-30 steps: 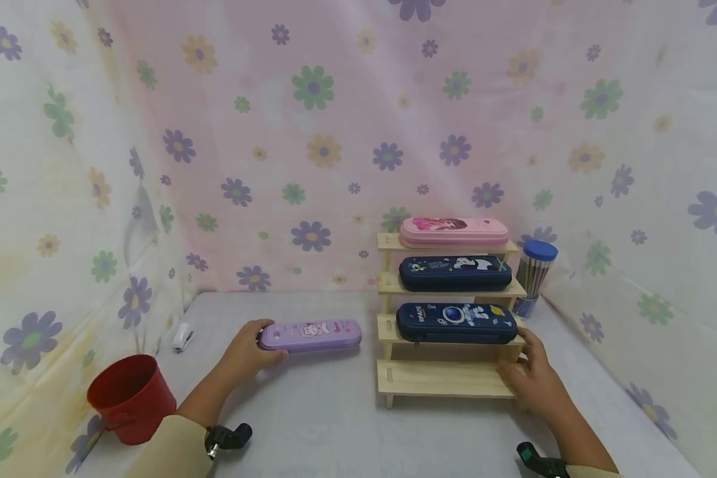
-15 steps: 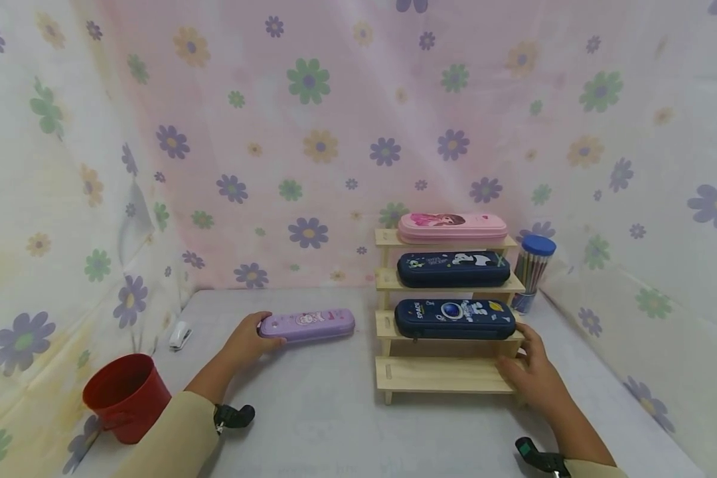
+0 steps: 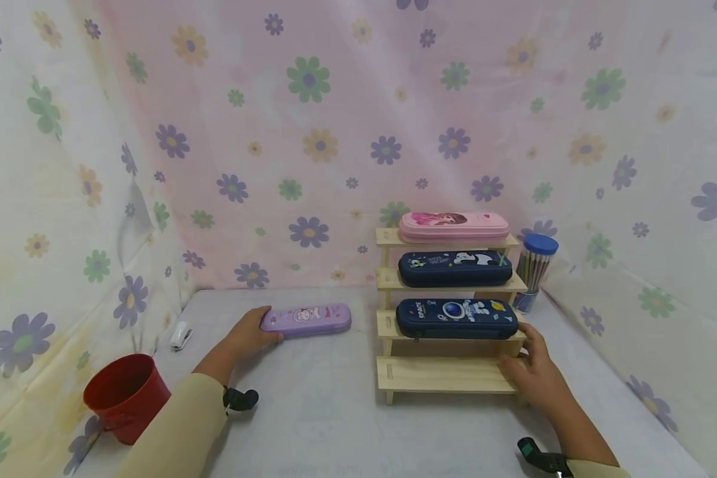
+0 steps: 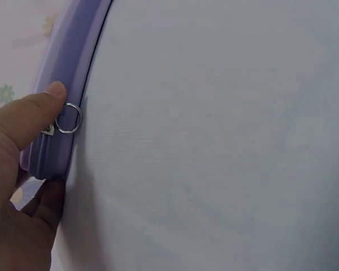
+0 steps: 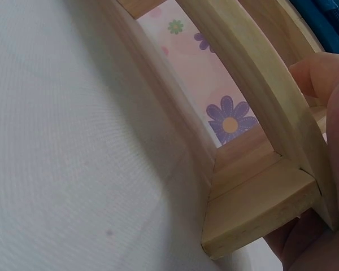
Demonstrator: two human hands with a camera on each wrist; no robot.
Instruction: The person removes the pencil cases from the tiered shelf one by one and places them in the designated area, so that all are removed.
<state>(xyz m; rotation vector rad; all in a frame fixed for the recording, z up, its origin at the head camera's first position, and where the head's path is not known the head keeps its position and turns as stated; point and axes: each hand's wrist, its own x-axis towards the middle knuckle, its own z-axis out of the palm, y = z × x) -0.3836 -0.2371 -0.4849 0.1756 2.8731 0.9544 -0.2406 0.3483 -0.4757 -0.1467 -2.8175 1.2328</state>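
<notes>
My left hand [image 3: 247, 337] grips the left end of a purple pencil case [image 3: 319, 320] with a cartoon print, low over or on the white tabletop. In the left wrist view, the thumb lies on the case's zipped side beside a metal ring pull [image 4: 69, 118]. Right of it stands a four-tier wooden display rack [image 3: 442, 377]. My right hand [image 3: 539, 375] holds the rack's right side, thumb over the lowest shelf. Upper shelves carry a pink pencil case [image 3: 454, 228], a navy panda pencil case [image 3: 454, 269] and a navy space pencil case [image 3: 457, 319].
A red bucket [image 3: 128, 398] stands at the front left, next to my left forearm. Behind it lies a small white stapler-like object [image 3: 181, 336]. A blue-lidded jar of pencils [image 3: 533, 269] stands behind the rack's right side. Flowered cloth [image 3: 334, 199] hangs around the table.
My left hand and the purple pencil case have shifted slightly away from me, and the case's right end has moved a little left. My right hand stays on the rack. The head view tilted slightly.
</notes>
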